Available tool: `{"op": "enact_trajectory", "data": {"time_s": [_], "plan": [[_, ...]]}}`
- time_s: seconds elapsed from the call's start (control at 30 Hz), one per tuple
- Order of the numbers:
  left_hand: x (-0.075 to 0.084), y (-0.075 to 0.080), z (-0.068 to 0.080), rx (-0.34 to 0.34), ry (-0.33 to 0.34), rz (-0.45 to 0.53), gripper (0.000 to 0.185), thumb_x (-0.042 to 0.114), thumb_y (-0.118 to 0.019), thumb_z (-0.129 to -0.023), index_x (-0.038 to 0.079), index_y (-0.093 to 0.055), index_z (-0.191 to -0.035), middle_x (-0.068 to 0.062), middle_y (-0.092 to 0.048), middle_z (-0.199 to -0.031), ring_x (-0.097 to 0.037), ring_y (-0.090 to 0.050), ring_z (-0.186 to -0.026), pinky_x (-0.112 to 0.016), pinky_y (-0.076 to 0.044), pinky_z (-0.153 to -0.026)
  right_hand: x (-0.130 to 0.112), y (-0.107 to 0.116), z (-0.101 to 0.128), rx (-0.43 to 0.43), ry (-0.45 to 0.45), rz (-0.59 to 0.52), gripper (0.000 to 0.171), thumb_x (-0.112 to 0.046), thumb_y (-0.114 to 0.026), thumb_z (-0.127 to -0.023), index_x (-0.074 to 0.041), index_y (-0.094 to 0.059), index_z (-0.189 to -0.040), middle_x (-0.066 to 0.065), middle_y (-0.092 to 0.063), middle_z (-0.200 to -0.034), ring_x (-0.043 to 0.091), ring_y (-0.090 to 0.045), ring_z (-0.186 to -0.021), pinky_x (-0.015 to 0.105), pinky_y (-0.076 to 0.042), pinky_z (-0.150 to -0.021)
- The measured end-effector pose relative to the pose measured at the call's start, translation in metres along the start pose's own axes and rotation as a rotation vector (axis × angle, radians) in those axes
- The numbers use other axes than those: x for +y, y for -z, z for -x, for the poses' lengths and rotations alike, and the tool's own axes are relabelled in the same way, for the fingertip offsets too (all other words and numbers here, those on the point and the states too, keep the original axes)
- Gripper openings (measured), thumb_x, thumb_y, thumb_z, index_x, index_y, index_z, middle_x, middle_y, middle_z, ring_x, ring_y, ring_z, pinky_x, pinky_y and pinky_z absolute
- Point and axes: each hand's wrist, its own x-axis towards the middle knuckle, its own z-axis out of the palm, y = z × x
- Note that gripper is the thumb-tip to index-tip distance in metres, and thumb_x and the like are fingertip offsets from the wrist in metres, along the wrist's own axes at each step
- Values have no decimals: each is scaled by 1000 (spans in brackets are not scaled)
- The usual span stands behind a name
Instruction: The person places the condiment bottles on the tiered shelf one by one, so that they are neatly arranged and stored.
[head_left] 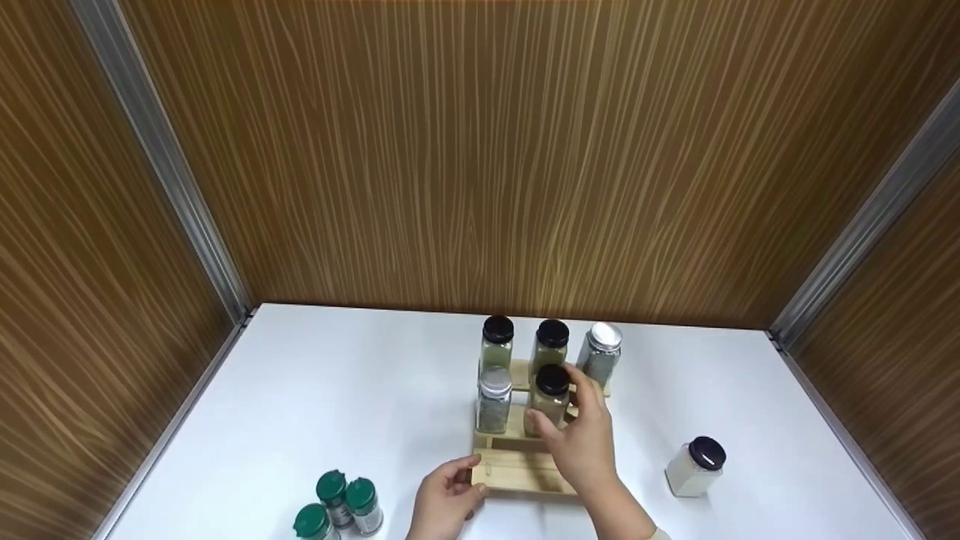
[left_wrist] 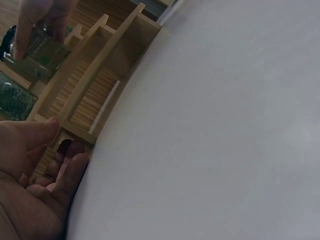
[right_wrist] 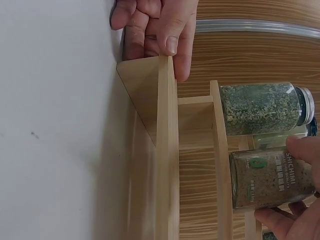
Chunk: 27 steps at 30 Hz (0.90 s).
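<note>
Shichimi jar (head_left: 548, 411), brown inside and black-lidded, is at the middle tier of the wooden rack (head_left: 521, 478), just right of a silver-lidded jar (head_left: 493, 411). The right hand (head_left: 586, 442) grasps it, thumb on the left side and fingers round the right. The jar is upright, with its base close to the tier's front board; whether it bears on the shelf, I cannot tell.

At the rack's near left corner, the left hand (head_left: 444, 499) pinches the wood, with the thumb on the board's edge and the fingers curled around the end.

On the far tier stand two black-lidded jars, one at left (head_left: 496, 354) and one in the middle (head_left: 550, 351), with another silver-lidded jar (head_left: 600, 358) at right. The silver-lidded jar on the middle tier holds dark green flakes.

Well apart to the right, a white jar (head_left: 688, 474) with a black lid stands on the white table (head_left: 360, 390). Near left, three green-lidded jars (head_left: 366, 511) are grouped close together. Wood-grain panels (head_left: 480, 150) rise beyond the table's far edge and at both sides.
</note>
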Motion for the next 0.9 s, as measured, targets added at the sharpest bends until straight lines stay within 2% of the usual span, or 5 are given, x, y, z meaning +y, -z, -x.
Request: {"op": "enact_trajectory", "data": {"time_s": [0.33,0.57,0.7,0.83,0.9], "plan": [[-1,-2,1,4,-1,-10,47,-3,-78,-90,-6,-65,-135,-7,-69,-104,-15,-65,-85,-23,-53,-60,8,26,9,91,9,-16,83,-4,-96,-74,3,-53,-145,22,-63,-134,40,-65,-116,55,-58,-90],[1,-4,1,2,8,-22,47,-3,-78,-91,-5,-65,-136,-6,-68,-105,-15,-65,-86,-24,-53,-60,27,78,11,297,121,50,72,6,-95,-70,11,-58,-132,21,-66,-129,17,-61,-117,11,-48,-95],[1,-4,2,-4,0,-12,47,-3,-78,-91,-6,-64,-136,-7,-67,-106,-15,-64,-86,-23,-52,-60,37,111,8,377,155,108,71,8,-94,-69,13,-58,-130,23,-64,-127,1,-54,-118,8,-44,-96],[1,-3,3,-4,-2,0,47,-3,-78,-91,-6,-64,-136,-8,-67,-107,-15,-64,-86,-22,-51,-59,51,140,9,378,49,188,76,3,-95,-71,10,-57,-137,24,-59,-131,13,-53,-121,12,-40,-99],[1,-4,2,-2,2,-1,47,-2,-78,-91,-6,-65,-136,-8,-67,-107,-15,-63,-86,-22,-51,-59,59,152,12,330,-56,223,84,-1,-96,-73,7,-52,-144,27,-54,-138,29,-52,-126,27,-43,-108]]}}
